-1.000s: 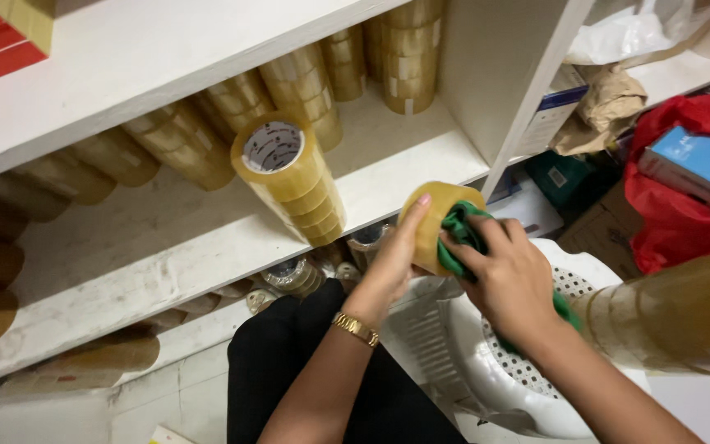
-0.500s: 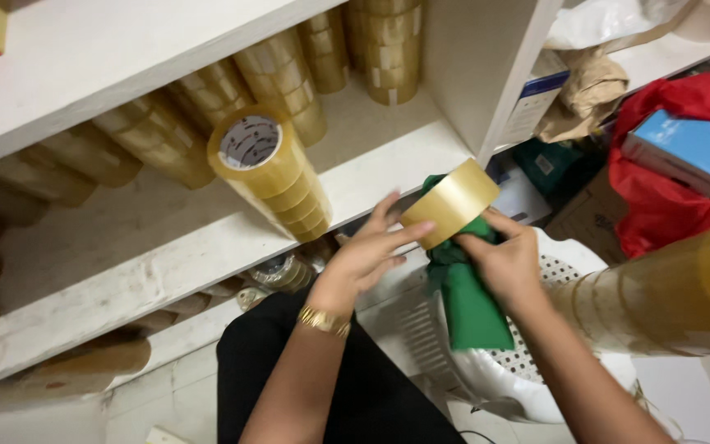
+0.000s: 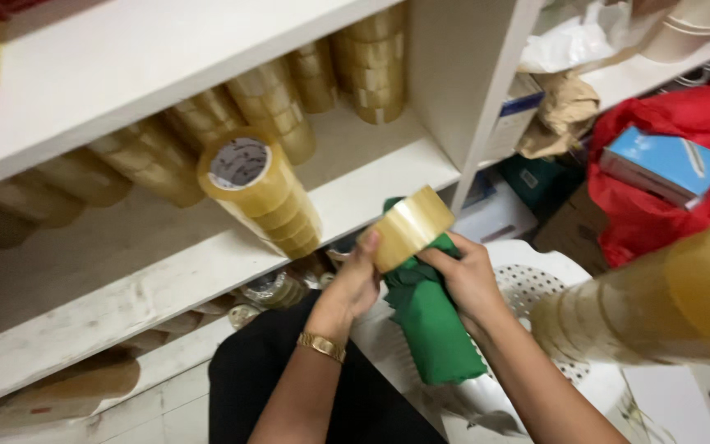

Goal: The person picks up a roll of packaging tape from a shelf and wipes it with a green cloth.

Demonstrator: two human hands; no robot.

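Tape roll [image 3: 411, 227] has drifted toward frame centre; your left hand [image 3: 357, 279] and right hand [image 3: 463, 275] pinch it, green cloth [image 3: 433, 325] hanging below.

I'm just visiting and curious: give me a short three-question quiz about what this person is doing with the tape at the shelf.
1. True or false: the left hand and the right hand both hold the tape roll.
2. What colour is the cloth under that roll?
3. The stack of tape rolls at the front of the shelf is: A) upright, B) leaning.

Key: 1 true; 2 green; 3 B.
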